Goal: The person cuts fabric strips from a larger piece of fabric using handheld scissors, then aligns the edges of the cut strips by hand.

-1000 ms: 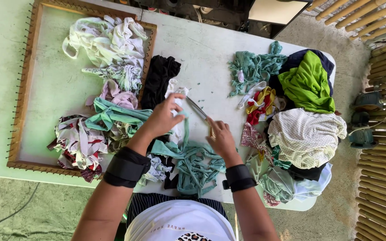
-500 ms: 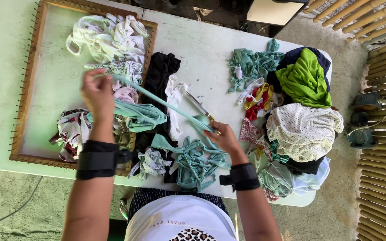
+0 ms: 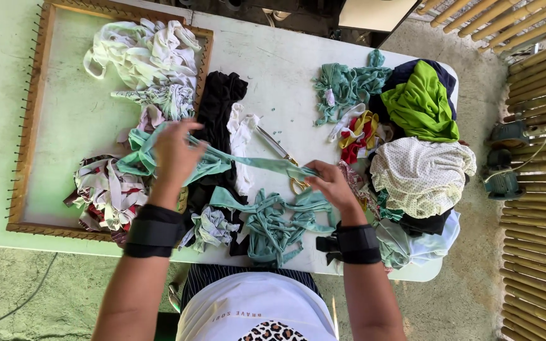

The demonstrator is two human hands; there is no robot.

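Across the bench (image 3: 285,57), a teal fabric strip (image 3: 254,165) spans between both hands: left hand (image 3: 175,151) grip clenched on one end, right hand (image 3: 330,184) grip pinching the other, just by the scissors (image 3: 279,151). Judging by piles: many strips cut, uncut garments (image 3: 421,145) remain far right. Wooden frame (image 3: 23,126) at left holds loose white and patterned strips, nothing woven yet.

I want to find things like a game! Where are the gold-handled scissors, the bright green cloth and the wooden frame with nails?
Gold-handled metal scissors (image 3: 277,149): head view, on the bare blades.
Bright green cloth (image 3: 421,101): head view, middle of its folds.
Nail-edged wooden frame (image 3: 28,120): head view, on its left rail.
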